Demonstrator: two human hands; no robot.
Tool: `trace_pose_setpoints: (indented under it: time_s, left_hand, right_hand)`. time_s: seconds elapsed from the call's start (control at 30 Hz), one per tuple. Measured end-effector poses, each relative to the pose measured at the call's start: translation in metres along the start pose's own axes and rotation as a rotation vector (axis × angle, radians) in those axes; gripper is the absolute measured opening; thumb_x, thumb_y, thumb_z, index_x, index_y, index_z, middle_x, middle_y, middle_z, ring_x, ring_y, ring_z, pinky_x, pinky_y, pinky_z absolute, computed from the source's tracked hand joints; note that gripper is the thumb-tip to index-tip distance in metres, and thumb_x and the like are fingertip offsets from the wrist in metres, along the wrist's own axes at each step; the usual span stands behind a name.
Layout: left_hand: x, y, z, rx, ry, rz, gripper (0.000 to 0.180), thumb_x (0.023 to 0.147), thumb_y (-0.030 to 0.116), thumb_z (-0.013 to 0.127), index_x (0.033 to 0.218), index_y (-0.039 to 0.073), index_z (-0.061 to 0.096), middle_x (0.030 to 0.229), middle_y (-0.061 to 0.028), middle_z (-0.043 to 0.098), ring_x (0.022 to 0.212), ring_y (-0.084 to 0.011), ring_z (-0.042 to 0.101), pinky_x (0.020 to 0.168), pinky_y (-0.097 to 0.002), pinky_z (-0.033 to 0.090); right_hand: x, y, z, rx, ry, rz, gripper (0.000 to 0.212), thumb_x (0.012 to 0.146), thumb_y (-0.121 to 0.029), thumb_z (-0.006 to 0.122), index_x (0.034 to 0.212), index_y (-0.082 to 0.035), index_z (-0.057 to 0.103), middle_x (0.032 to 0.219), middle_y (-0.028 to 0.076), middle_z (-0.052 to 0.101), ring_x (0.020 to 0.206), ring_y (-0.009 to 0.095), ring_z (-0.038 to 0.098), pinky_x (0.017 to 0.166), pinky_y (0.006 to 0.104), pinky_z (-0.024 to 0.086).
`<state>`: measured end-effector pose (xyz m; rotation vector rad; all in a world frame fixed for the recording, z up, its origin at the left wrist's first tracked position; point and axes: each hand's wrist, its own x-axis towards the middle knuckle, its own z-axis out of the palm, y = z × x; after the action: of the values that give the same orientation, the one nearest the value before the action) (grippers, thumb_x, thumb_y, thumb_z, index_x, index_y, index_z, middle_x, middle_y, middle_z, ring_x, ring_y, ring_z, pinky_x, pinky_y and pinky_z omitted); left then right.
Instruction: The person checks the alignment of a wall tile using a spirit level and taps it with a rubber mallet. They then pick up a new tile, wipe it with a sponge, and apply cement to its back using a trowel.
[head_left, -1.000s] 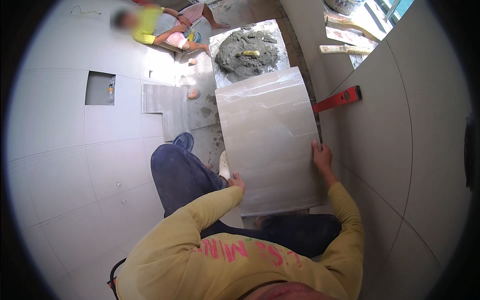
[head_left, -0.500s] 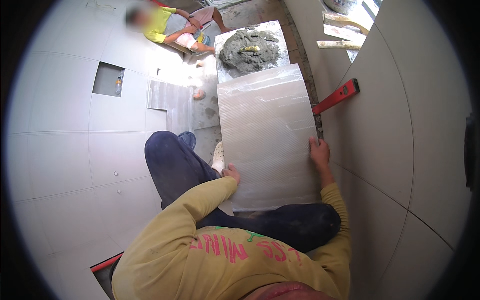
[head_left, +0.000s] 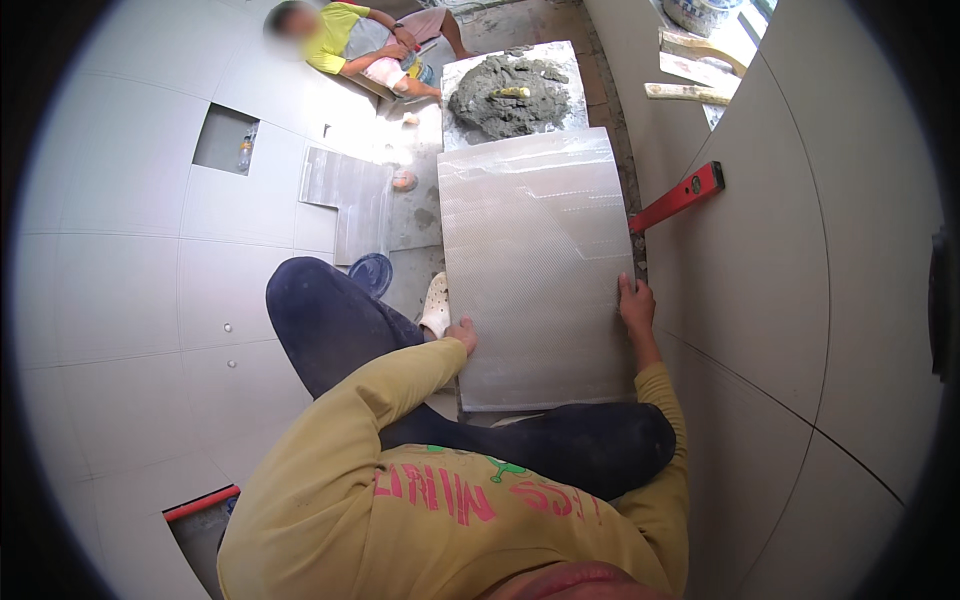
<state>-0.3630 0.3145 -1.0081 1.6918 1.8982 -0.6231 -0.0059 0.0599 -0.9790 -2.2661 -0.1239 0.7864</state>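
Note:
A large grey tile (head_left: 535, 270), its textured face toward me, lies between my hands above my crossed leg. My left hand (head_left: 462, 335) grips its left edge, thumb on the face and the other fingers mostly hidden at the rim. On the right edge, somewhat farther up, my right hand (head_left: 637, 302) closes round the tile the same way. The far edge of the tile reaches a white board (head_left: 455, 135) that bears a heap of wet grey mortar (head_left: 490, 115). A yellowish tool handle (head_left: 511, 92) pokes out of the mortar.
A red spirit level (head_left: 680, 198) leans by the right-hand tiled wall. An L-cut tile (head_left: 360, 215) stands against the left wall, near a blue bucket (head_left: 371, 274). Another person (head_left: 365, 45) sits at the far left. Wooden-handled tools (head_left: 690, 93) lie on the ledge at upper right.
The tile's near edge has shifted slightly away from my body, with both hands still gripping its sides. My left knee has swung a little left, showing more of the blue bucket.

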Motion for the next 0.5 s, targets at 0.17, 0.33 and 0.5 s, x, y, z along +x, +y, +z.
trace_pose_setpoints:
  time_s: [0.17, 0.33, 0.5]
  left_hand:
    - [-0.027, 0.053, 0.009, 0.013, -0.032, 0.143, 0.09, 0.099, 0.067, 0.035, 0.129, -0.015, 0.059, 0.134, -0.0391, 0.056, 0.133, -0.0508, 0.051, 0.114, -0.0496, 0.036]
    - [-0.021, 0.005, -0.005, -0.099, 0.014, 0.019, 0.086, 0.097, 0.062, 0.041, 0.128, -0.015, 0.059, 0.134, -0.0381, 0.056, 0.131, -0.0495, 0.053, 0.111, -0.048, 0.039]
    - [-0.057, 0.03, -0.012, -0.014, -0.053, 0.079, 0.084, 0.095, 0.06, 0.042, 0.128, -0.016, 0.059, 0.133, -0.0385, 0.057, 0.13, -0.05, 0.054, 0.111, -0.0475, 0.04]
  right_hand:
    - [0.034, 0.033, -0.012, -0.03, 0.186, -0.057, 0.065, 0.096, -0.058, 0.062, 0.105, 0.006, 0.065, 0.107, 0.029, 0.069, 0.104, 0.043, 0.067, 0.09, 0.0478, 0.05]
    - [0.0, -0.012, -0.008, -0.029, -0.016, 0.003, 0.077, 0.096, -0.061, 0.058, 0.131, 0.008, 0.061, 0.127, 0.032, 0.064, 0.123, 0.046, 0.06, 0.104, 0.0484, 0.047]
    - [0.008, 0.013, -0.005, -0.121, 0.244, -0.137, 0.068, 0.094, -0.06, 0.064, 0.106, 0.006, 0.068, 0.105, 0.028, 0.071, 0.099, 0.042, 0.069, 0.086, 0.0486, 0.052]
